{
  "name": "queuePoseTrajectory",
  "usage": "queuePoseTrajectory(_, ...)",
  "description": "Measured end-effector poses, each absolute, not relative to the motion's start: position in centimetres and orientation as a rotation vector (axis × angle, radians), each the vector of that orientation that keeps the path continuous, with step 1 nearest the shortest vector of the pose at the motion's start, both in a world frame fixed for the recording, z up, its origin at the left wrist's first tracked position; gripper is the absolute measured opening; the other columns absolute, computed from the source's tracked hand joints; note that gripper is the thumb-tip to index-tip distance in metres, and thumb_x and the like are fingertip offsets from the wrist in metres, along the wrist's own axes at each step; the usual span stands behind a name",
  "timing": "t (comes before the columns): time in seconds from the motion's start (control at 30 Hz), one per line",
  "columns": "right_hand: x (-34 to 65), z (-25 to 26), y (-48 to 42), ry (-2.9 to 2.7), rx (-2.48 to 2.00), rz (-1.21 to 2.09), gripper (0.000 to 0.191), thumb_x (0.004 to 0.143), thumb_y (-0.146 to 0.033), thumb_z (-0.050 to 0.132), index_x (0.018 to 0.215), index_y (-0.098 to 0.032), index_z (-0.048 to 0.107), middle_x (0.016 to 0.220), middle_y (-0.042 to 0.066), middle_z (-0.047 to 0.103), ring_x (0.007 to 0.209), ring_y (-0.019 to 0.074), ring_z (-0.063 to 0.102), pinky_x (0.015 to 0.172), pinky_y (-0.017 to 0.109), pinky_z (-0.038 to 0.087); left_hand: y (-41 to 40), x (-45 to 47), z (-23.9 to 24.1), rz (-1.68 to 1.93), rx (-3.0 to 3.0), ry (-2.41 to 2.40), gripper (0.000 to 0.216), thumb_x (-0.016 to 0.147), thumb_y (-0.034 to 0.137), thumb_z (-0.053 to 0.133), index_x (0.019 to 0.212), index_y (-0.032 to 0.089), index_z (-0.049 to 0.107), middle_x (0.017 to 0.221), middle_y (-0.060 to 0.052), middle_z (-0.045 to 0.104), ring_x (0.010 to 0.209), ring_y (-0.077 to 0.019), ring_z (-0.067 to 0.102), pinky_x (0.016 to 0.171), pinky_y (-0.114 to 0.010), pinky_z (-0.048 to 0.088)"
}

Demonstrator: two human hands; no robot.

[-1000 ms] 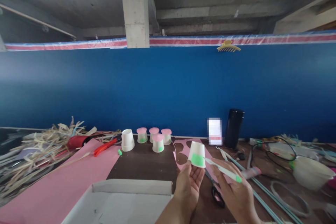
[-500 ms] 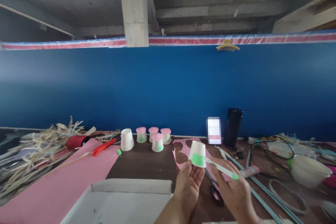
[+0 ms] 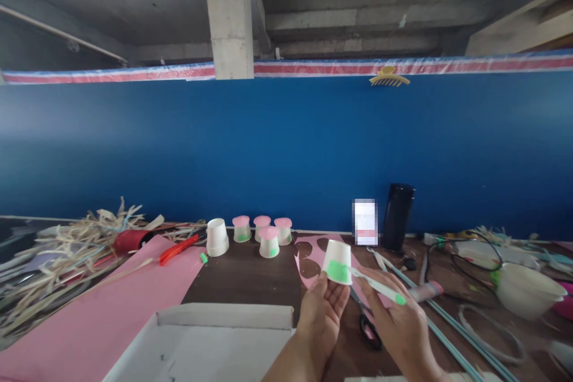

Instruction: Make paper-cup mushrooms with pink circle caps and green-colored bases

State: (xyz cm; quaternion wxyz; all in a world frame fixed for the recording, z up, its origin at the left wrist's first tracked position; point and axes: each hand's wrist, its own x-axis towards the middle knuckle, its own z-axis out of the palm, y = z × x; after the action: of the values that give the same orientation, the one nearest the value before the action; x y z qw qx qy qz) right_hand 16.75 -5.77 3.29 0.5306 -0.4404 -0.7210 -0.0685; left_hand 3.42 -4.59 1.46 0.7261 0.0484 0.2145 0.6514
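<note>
My left hand (image 3: 323,314) holds a small white paper cup (image 3: 337,261) upside down by its rim; the cup has a green patch on its side. My right hand (image 3: 400,325) grips a white marker with a green end (image 3: 378,287), its tip touching the green patch on the cup. Several upturned small cups with pink tops (image 3: 264,235) stand at the back of the dark table, beside a plain white cup (image 3: 217,237).
A pink paper sheet (image 3: 102,316) lies left, an open white box (image 3: 201,346) in front. Pink paper with cut-out holes (image 3: 308,256) and scissors (image 3: 367,325) lie under my hands. Dry straw pile (image 3: 58,262), red cutter (image 3: 178,249), black flask (image 3: 398,217), white bowl (image 3: 528,290) and cables surround.
Almost nothing has changed; my hands, the cup and the marker stay in nearly the same place, with a slight shift of the view.
</note>
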Motion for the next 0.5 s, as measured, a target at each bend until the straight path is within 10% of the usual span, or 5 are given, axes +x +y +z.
queuePoseTrajectory(0.5, 16.71, 2.89, -5.65, -1.724, -1.039, -0.190, 0.022, 0.085, -0.032, 0.056, 0.104, -0.025, 0.064, 0.103, 0.003, 0.067, 0.101, 0.0215, 0.060, 0.087, 0.036, 0.049, -4.49, 3.64, 1.05, 1.424, 0.152, 0.465, 0.022, 0.079, 0.022, 0.064, 0.096, 0.008, 0.060, 0.097, -0.017, 0.068, 0.090, -0.0226, 0.067, 0.085, -0.034, 0.054)
